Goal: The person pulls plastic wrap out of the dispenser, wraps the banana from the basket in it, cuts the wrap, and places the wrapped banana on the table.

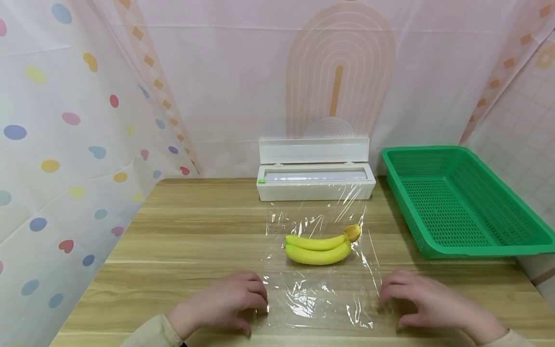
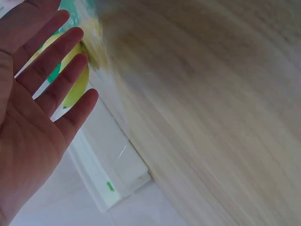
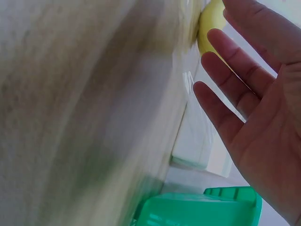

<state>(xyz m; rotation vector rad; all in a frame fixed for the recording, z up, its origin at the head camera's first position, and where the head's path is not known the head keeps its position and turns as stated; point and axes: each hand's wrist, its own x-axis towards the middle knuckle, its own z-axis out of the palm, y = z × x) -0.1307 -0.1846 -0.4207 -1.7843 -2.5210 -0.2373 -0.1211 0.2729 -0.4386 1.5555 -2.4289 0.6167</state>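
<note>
A sheet of clear plastic wrap (image 1: 303, 299) lies over the wooden table, stretching from the white wrap dispenser toward the front. Two yellow bananas (image 1: 318, 253), joined at a brown stem, rest on the sheet. At the sheet's front left edge is my left hand (image 1: 231, 301), palm down with its fingers loosely bent. My right hand (image 1: 422, 303) is by the front right edge, also low over the table. Both wrist views show the fingers spread and relaxed with nothing gripped; whether the fingertips touch the film I cannot tell.
Behind the bananas stands the white wrap dispenser (image 1: 316, 190), lid raised, a roll inside and a green slider at its left end. A green plastic basket (image 1: 427, 236) sits at the right. Patterned cloth (image 1: 225, 96) hangs along the back and sides of the table (image 1: 173, 241).
</note>
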